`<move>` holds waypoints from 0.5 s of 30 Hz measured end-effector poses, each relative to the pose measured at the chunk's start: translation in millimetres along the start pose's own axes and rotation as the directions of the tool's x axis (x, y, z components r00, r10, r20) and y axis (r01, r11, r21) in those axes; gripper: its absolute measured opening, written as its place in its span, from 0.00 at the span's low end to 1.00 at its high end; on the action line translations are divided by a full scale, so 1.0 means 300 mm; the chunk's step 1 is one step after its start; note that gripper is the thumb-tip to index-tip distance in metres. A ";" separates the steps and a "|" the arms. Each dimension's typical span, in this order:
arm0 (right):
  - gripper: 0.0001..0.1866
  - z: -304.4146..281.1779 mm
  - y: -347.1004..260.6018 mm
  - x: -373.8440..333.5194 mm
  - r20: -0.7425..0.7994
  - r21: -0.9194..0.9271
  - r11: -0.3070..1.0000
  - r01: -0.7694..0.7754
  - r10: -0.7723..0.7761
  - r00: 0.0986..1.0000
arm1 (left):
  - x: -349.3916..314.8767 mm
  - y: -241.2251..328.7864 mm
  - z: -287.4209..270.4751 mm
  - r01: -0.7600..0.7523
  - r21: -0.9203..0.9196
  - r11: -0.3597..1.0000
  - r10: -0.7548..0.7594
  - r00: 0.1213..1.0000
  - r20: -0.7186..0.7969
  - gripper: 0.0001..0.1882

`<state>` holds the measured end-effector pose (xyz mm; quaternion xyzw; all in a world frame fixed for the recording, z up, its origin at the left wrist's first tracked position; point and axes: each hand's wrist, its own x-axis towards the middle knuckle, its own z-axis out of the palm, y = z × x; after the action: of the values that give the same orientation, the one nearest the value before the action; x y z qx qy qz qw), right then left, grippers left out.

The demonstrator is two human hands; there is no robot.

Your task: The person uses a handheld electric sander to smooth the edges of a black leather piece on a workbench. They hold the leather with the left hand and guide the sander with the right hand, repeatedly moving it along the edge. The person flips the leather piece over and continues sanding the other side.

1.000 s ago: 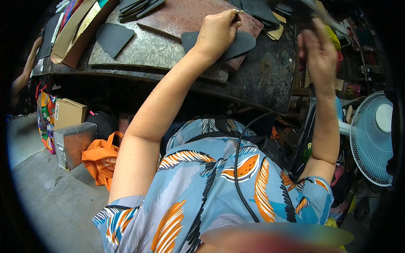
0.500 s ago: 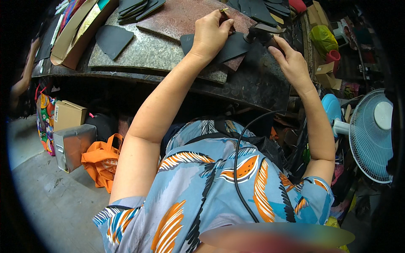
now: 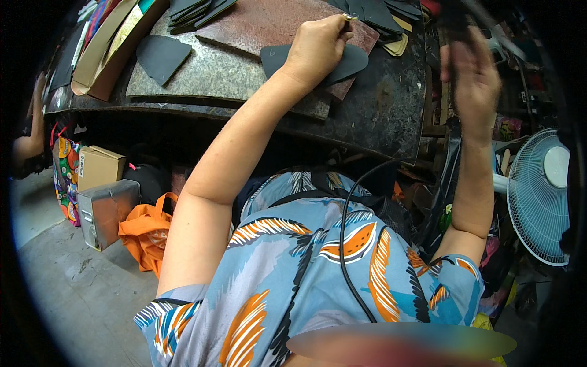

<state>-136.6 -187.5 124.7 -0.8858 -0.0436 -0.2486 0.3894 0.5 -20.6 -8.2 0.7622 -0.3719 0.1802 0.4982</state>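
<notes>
Left hand (image 3: 319, 46) is pinching a shiny piece (image 3: 350, 17) over the dark sheet (image 3: 350, 64); right hand (image 3: 477, 82) is showing blurred, can't tell grip. Best holding steady.

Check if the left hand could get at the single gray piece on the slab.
Probably yes: the gray piece lies uncovered on the slab, with nothing tall between it and the left hand. That hand seems busy pinching something small, though.

One dark piece lying alone (image 3: 162, 59), two slabs (image 3: 189, 73), one fan (image 3: 538, 196), one orange bag (image 3: 145, 233)
</notes>
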 end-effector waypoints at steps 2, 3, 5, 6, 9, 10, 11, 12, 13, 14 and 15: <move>0.21 0.010 -0.017 0.004 -0.186 0.132 0.976 0.171 -0.145 0.972 | 0.009 0.008 0.006 -0.107 0.080 0.991 0.106 0.994 0.022 0.06; 0.21 0.013 -0.007 0.001 -0.045 -0.051 0.988 0.145 -0.147 0.988 | 0.011 0.011 0.010 -0.130 0.111 0.985 0.127 0.991 0.033 0.05; 0.22 0.065 0.050 -0.009 0.097 -0.386 0.901 0.200 -0.176 0.980 | 0.007 0.021 0.018 -0.142 0.188 0.972 0.130 0.989 0.075 0.05; 0.24 0.050 0.068 -0.035 0.138 -0.177 0.922 -0.346 0.371 0.918 | 0.004 0.022 0.018 -0.178 0.166 0.970 0.177 0.984 0.025 0.05; 0.25 0.045 0.156 -0.067 0.058 -0.253 0.947 -0.199 0.221 0.974 | -0.012 0.018 0.008 -0.033 0.051 0.998 0.035 0.999 -0.033 0.06; 0.25 0.042 0.176 -0.078 0.108 -0.185 0.943 -0.275 0.298 0.949 | -0.010 0.013 0.004 0.004 0.011 1.000 -0.004 0.999 -0.049 0.06; 0.26 0.039 0.192 -0.088 0.140 -0.121 0.921 -0.370 0.385 0.912 | -0.013 0.010 0.000 0.014 0.000 1.000 -0.014 0.999 -0.047 0.06; 0.26 0.037 0.205 -0.094 0.227 -0.009 0.909 -0.416 0.407 0.885 | -0.011 0.006 -0.004 0.022 -0.011 1.000 -0.022 0.999 -0.048 0.07; 0.26 0.041 0.211 -0.100 0.245 0.020 0.905 -0.426 0.409 0.879 | -0.006 0.001 -0.012 0.028 -0.020 0.999 -0.029 0.998 -0.050 0.07; 0.26 0.044 0.215 -0.103 0.217 -0.101 0.877 -0.471 0.481 0.849 | -0.006 -0.005 -0.024 0.032 -0.024 0.999 -0.033 0.999 -0.043 0.07; 0.26 0.054 0.215 -0.106 0.241 -0.122 0.898 -0.422 0.440 0.865 | -0.006 -0.011 -0.037 0.035 -0.025 0.999 -0.036 0.999 -0.035 0.07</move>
<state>-140.3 -216.8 57.3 -0.9104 0.1122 -0.0374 0.3965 2.9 -9.1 -6.4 0.7593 -0.3517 0.1801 0.5171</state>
